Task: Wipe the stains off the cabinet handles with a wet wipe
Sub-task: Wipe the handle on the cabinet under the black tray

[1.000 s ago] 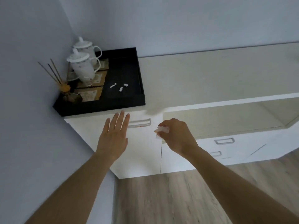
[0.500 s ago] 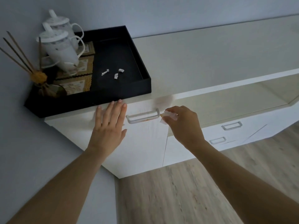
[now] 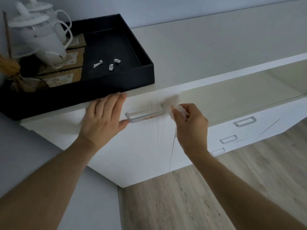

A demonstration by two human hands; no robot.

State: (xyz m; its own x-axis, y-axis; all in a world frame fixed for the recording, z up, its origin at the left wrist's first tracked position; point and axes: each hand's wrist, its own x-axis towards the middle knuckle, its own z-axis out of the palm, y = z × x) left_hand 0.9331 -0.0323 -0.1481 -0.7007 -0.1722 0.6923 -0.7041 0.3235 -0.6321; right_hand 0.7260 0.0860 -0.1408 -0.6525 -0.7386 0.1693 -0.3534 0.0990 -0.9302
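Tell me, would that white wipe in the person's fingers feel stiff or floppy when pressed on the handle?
Probably floppy: the wet wipe sits bunched and crumpled in the right hand, so it should mould around the handle. Likely very light, since fingertips alone pinch it. Being damp, it may cling rather than slide.

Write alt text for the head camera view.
A person's right hand pinches a wet wipe just right of a stained cabinet handle, while the left hand lies flat on the white door. A black tray sits on top.
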